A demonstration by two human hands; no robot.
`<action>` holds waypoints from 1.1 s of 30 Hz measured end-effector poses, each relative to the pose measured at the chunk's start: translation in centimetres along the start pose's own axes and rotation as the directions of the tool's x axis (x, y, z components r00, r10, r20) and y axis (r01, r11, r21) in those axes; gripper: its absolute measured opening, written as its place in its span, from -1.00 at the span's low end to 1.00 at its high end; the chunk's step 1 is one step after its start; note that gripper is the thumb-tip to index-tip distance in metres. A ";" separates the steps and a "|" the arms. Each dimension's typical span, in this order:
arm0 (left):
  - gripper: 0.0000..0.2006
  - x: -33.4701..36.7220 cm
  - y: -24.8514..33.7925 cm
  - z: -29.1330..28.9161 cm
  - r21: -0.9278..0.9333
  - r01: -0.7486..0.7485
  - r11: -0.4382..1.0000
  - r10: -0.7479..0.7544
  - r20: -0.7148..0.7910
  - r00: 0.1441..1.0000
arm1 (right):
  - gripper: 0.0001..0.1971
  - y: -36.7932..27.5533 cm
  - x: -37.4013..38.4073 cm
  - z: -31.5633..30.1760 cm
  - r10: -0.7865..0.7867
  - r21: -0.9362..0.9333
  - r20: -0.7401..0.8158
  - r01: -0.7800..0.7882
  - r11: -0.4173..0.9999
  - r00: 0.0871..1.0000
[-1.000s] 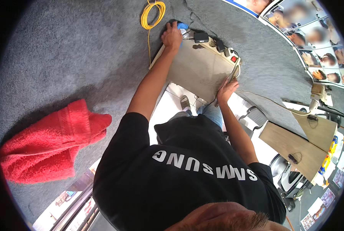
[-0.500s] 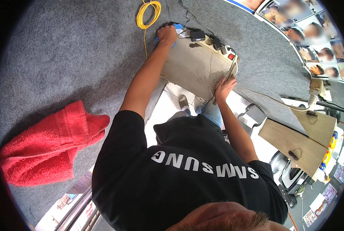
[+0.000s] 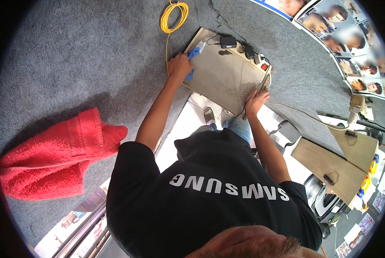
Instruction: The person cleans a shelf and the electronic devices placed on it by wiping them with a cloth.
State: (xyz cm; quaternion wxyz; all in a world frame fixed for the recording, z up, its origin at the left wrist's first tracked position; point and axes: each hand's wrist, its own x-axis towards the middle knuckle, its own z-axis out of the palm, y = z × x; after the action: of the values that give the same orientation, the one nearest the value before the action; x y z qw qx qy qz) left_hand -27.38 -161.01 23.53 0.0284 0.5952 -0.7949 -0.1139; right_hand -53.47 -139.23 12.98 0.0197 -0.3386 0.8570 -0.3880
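A beige wooden shelf board (image 3: 220,71) with dark stains juts out in front of me. At its left edge, my left hand (image 3: 180,66) is closed on a blue cloth (image 3: 193,53), pressing it along that edge. My right hand (image 3: 256,102) grips the board's near right corner, beside a thin dark cable. Along the far side runs a cream power strip (image 3: 258,64) with a red switch. A black adapter (image 3: 228,42) sits at the strip. By the cloth's far end lies a small white piece (image 3: 202,44) that I cannot make out.
A coiled yellow cable (image 3: 175,17) hangs on the grey carpeted wall beyond the board. To the left is a red towel (image 3: 63,157). Wooden cabinets (image 3: 323,165) and a black chair (image 3: 286,132) stand at right. Portrait posters (image 3: 351,43) line the far right.
My left hand has drawn the blue cloth nearer to me along the left edge, uncovering the far left corner. The right hand keeps its place on the near corner.
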 end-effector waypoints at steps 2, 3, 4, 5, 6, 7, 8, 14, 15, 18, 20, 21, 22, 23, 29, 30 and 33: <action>-0.66 -0.2 0.5 -1.1 -0.020 0.010 1.000 -0.009 0.040 0.999 | -0.52 -0.3 0.1 0.0 0.017 0.014 -0.004 -0.017 1.000 1.000; -0.63 -0.1 1.4 -2.1 -0.094 0.029 0.995 -0.025 0.041 0.999 | -0.52 -0.2 0.2 0.1 0.030 0.027 -0.009 -0.029 0.999 1.000; -0.60 0.0 2.1 -2.6 -0.169 0.046 0.984 -0.039 0.044 0.998 | -0.52 0.0 0.2 0.1 0.030 0.026 -0.012 -0.030 0.999 0.999; -0.60 0.6 2.4 -2.5 -0.172 0.042 0.984 -0.035 0.044 0.998 | -0.52 0.1 0.1 0.1 0.031 0.016 -0.009 -0.031 0.999 0.999; -0.58 1.7 2.5 -2.4 -0.278 0.092 0.956 -0.092 0.011 0.996 | -0.52 0.2 0.2 0.2 0.025 0.010 -0.004 -0.025 1.000 1.000; -0.55 2.8 2.6 -2.2 -0.382 0.132 0.915 -0.149 -0.015 0.989 | -0.52 -0.1 0.3 0.1 0.022 0.010 -0.005 -0.022 1.000 1.000; -0.55 3.6 2.8 -1.8 -0.384 0.130 0.914 -0.148 -0.017 0.989 | -0.52 -0.3 0.3 0.1 0.031 0.019 -0.005 -0.031 0.999 1.000; -0.56 7.2 4.8 0.3 -0.198 0.046 0.979 -0.085 -0.196 0.977 | -0.52 -1.0 0.0 -0.3 0.044 0.032 -0.018 -0.043 0.999 0.999; -0.58 7.1 5.1 0.9 -0.160 0.059 0.985 -0.091 -0.202 0.975 | -0.51 -1.1 0.1 -0.3 0.070 0.026 0.008 -0.070 0.997 0.997; -0.61 7.4 6.2 2.1 -0.173 0.037 0.984 -0.063 -0.150 0.987 | -0.52 -1.1 0.1 -0.4 0.076 0.049 0.013 -0.077 0.996 0.997; -0.60 7.2 6.9 2.5 -0.223 0.007 0.975 -0.027 -0.088 0.996 | -0.53 -0.7 0.0 -0.6 0.069 0.053 0.002 -0.069 0.996 0.998; -0.60 7.2 7.1 2.7 -0.284 0.013 0.959 -0.034 -0.069 0.997 | -0.53 -0.7 0.1 -0.6 0.048 0.056 -0.007 -0.047 0.997 0.999; -0.60 7.3 7.1 2.9 -0.344 0.021 0.939 -0.041 -0.050 0.998 | -0.53 -0.8 0.2 -0.6 0.048 0.056 -0.007 -0.048 0.997 0.999; -0.60 7.3 6.9 2.9 -0.345 0.022 0.938 -0.041 -0.049 0.998 | -0.54 -1.0 0.2 -0.5 0.054 0.050 -0.007 -0.054 0.997 0.999; -0.59 8.3 6.4 1.7 -0.442 -0.014 0.897 -0.172 -0.377 0.910 | -0.57 -1.1 0.2 -0.6 0.049 0.051 0.007 -0.050 0.997 0.999; -0.59 8.2 6.8 1.6 -0.442 -0.016 0.897 -0.169 -0.377 0.911 | -0.57 -0.9 0.2 -0.6 0.081 0.029 0.034 -0.082 0.996 0.996; -0.52 7.7 7.6 1.5 -0.449 -0.054 0.892 -0.155 -0.416 0.896 | -0.57 -0.8 0.1 -0.5 0.076 0.032 0.021 -0.076 0.997 0.997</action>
State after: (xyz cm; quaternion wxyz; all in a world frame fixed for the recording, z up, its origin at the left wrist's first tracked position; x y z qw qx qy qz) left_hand -37.07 -166.06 22.99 0.3412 0.6033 -0.7034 -0.1576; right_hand -53.26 -139.37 13.88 0.0485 -0.3092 0.8625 -0.3977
